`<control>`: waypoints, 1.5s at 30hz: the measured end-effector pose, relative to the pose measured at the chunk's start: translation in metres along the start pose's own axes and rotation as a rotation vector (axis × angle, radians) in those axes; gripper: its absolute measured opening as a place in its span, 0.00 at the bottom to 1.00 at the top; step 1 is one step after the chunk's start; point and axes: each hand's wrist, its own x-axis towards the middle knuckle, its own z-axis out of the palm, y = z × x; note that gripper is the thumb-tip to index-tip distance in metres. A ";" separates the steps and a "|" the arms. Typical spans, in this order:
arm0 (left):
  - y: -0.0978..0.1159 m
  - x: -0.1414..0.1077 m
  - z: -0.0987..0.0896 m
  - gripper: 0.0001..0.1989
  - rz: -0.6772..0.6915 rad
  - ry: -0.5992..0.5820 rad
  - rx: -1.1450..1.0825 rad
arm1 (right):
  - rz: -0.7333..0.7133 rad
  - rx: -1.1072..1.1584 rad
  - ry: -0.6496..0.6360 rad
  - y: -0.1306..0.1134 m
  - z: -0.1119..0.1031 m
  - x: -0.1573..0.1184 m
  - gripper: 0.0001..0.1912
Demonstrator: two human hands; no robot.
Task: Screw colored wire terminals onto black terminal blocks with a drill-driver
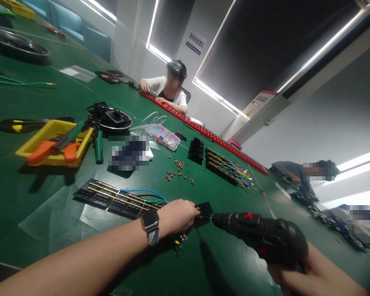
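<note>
The left hand has its fingers clamped on a black terminal block over the green tabletop, right at the cordless drill's tip; the right hand's fingers wrap the drill's handle. Best to brace the block firmly, align the drill squarely and spare the fingertips.

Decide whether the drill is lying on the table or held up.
Held up: the right hand grips the drill above the green table.

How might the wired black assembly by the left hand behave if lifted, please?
The wired black assembly would probably feel fairly stiff, given its long, straight brass-coloured bars; its curving blue wire looks pliable and would likely flop.
</note>
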 end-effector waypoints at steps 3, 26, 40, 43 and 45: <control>0.001 -0.001 -0.001 0.10 -0.006 -0.006 0.000 | -0.017 -0.008 -0.054 -0.003 -0.006 0.003 0.15; 0.006 0.000 0.000 0.10 -0.052 -0.037 0.010 | 0.097 0.101 -0.299 -0.063 -0.025 0.024 0.27; 0.006 -0.003 -0.007 0.12 -0.108 0.033 0.216 | 0.062 -0.123 -0.435 -0.131 -0.035 0.060 0.12; 0.008 -0.002 -0.012 0.16 -0.109 0.073 0.201 | 0.147 0.019 -0.444 -0.124 -0.037 0.069 0.15; 0.008 0.000 -0.010 0.20 -0.101 0.066 0.180 | 0.146 0.118 -0.521 -0.118 -0.035 0.074 0.14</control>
